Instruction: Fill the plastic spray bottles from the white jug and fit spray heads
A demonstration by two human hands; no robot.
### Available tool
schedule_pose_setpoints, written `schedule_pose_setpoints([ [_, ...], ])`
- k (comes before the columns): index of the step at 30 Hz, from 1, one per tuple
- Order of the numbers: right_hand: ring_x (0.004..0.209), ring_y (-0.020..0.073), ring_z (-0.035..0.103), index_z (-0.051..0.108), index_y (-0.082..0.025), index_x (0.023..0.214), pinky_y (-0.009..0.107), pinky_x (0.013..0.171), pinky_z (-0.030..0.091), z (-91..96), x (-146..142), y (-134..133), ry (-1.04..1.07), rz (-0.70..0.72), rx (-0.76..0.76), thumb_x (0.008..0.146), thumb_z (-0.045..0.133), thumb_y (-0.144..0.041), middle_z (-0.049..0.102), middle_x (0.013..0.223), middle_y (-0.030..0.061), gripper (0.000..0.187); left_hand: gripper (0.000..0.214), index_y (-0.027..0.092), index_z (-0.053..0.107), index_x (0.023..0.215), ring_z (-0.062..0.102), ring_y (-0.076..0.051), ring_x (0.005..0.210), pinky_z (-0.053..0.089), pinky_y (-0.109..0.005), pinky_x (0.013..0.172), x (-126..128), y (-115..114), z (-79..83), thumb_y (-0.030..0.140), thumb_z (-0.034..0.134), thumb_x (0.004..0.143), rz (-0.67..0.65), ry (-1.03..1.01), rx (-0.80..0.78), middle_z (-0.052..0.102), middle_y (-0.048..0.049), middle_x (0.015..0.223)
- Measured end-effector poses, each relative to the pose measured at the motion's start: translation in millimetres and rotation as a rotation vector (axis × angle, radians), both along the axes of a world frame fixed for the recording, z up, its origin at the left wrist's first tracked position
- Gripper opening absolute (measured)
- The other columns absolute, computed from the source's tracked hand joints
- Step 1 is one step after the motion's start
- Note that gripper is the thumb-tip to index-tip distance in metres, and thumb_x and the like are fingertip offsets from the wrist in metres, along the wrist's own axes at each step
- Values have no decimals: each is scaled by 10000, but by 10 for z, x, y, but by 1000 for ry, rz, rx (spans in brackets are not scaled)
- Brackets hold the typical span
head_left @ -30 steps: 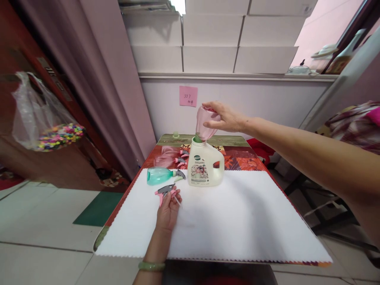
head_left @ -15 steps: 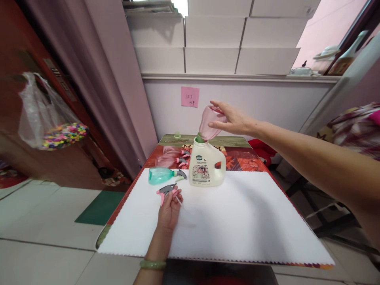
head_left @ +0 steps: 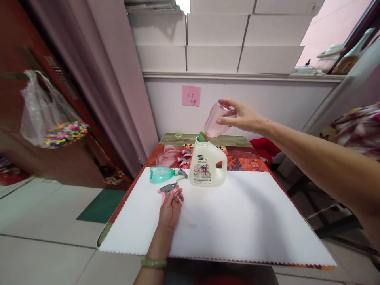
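Note:
My right hand (head_left: 242,115) is wrapped round a pink clear bottle (head_left: 218,118), tilted with its neck down at the mouth of a cream jug (head_left: 208,168). A green spout (head_left: 202,137) shows in the jug's opening, beside the bottle's neck. Over the white cloth, my left hand (head_left: 171,208) grips a pink and grey spray head (head_left: 168,190) with a thin tube hanging from it. A teal spray bottle (head_left: 162,174) lies on its side just beyond that hand, its grey trigger pointing toward the jug.
More pink spray bottles (head_left: 168,156) lie at the back left of the table. A small green cap (head_left: 178,135) stands at the far edge. White cloth (head_left: 225,221) covers the table's front. A bag of colourful pieces (head_left: 65,132) hangs on the door at left.
The pink bottle has shifted right and tilted further over toward my right hand, uncovering more of the green spout. My left hand keeps the spray head in nearly the same place.

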State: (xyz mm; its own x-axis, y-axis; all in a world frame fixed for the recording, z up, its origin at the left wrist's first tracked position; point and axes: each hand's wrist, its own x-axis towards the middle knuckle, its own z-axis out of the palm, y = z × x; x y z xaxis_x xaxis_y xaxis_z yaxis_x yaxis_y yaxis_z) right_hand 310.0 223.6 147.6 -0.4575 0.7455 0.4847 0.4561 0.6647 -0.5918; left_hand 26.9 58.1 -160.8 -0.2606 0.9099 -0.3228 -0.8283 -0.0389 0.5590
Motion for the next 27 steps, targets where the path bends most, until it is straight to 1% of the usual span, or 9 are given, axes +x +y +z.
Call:
schedule_pose_setpoints([
  [4, 1254, 381, 658, 506, -275, 1535, 526, 869, 672, -199, 226, 24, 71, -14, -121, 775, 846, -499, 554, 1544, 154, 863, 202, 112, 753, 1111, 715, -126, 781, 609, -246, 764, 1, -5, -3, 184, 616, 982, 2, 3, 0, 775, -125, 985],
  [8, 1130, 338, 719, 494, -259, 1542, 438, 764, 691, -472, 479, 6, 164, -70, -196, 749, 882, -482, 642, 1414, 173, 911, 209, 105, 752, 1123, 718, -133, 781, 609, -249, 756, -6, -9, -5, 189, 634, 973, -6, 8, 1, 774, -128, 984],
  [12, 934, 263, 771, 519, -284, 1510, 394, 699, 684, -830, 565, -118, 309, -32, -358, 827, 812, -514, 717, 1275, 134, 778, 209, 101, 754, 1124, 717, -133, 767, 607, -251, 751, -8, -4, 9, 187, 648, 965, -12, 13, -2, 773, -129, 981],
  [14, 913, 247, 773, 553, -273, 1468, 415, 718, 682, -1044, 520, -205, 366, 2, -484, 877, 750, -550, 728, 1255, 122, 682, 208, 101, 755, 1114, 716, -129, 768, 606, -249, 756, -2, 2, 26, 190, 624, 981, -12, 17, -8, 772, -127, 978],
  [16, 962, 242, 763, 580, -280, 1430, 452, 772, 679, -1264, 442, -284, 429, 34, -582, 910, 688, -589, 708, 1313, 113, 615, 212, 104, 757, 1104, 715, -125, 779, 605, -246, 762, 9, 6, 48, 198, 602, 996, -9, 24, -13, 771, -125, 978],
  [20, 1052, 247, 744, 611, -310, 1365, 481, 836, 663, -1643, 325, -398, 700, 24, -647, 923, 607, -665, 669, 1391, 76, 567, 212, 114, 756, 1103, 710, -123, 796, 602, -240, 754, 40, 4, 80, 212, 601, 998, -4, 49, -22, 770, -119, 978],
  [22, 1033, 252, 753, 637, -311, 1312, 474, 850, 654, -1776, 309, -474, 829, 0, -638, 918, 550, -731, 670, 1386, 72, 583, 210, 108, 756, 1095, 708, -124, 794, 602, -240, 747, 56, -2, 85, 209, 601, 997, 3, 61, -29, 768, -121, 972],
  [24, 984, 264, 764, 644, -317, 1301, 475, 841, 648, -1878, 301, -606, 904, -3, -627, 907, 445, -817, 695, 1334, 76, 666, 196, 99, 757, 1068, 707, -127, 789, 605, -243, 744, 67, -7, 107, 198, 606, 991, 18, 73, -34, 766, -123, 959],
  [27, 937, 291, 765, 660, -357, 1289, 479, 786, 646, -2007, 243, -932, 991, 24, -671, 860, 369, -902, 732, 1243, 76, 752, 150, 111, 758, 1030, 706, -133, 769, 611, -256, 741, 73, 6, 284, 189, 647, 964, 54, 89, -34, 767, -106, 925],
])
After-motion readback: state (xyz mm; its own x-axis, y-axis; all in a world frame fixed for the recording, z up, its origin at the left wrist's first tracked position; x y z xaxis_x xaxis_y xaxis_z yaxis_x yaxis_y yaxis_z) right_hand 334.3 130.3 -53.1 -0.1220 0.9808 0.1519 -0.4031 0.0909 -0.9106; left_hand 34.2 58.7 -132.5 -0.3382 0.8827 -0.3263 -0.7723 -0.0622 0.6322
